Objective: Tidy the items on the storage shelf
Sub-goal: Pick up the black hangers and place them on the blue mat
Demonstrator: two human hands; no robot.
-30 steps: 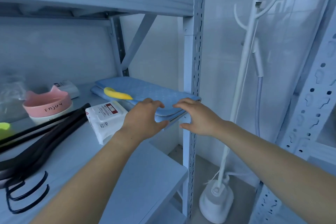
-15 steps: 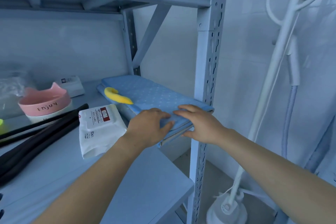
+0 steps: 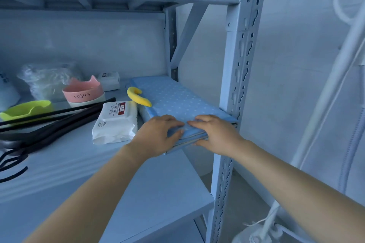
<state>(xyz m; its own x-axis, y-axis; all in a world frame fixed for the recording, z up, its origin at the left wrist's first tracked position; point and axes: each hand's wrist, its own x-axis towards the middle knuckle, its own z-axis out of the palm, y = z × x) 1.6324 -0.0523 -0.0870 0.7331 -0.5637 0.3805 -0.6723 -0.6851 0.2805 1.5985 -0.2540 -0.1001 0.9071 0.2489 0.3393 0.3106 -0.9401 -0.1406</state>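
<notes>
While the left hand (image 3: 158, 134) and right hand (image 3: 215, 134) pinch the mat (image 3: 173, 96) at its near end, fingers on top, thumbs at the edge, push evenly so it sits square on the shelf (image 3: 59, 163) beside the post (image 3: 233, 65).

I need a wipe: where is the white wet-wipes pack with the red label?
Head view, left of centre: the white wet-wipes pack lies on the shelf between the black hangers and the folded blue dotted cloth.
</notes>
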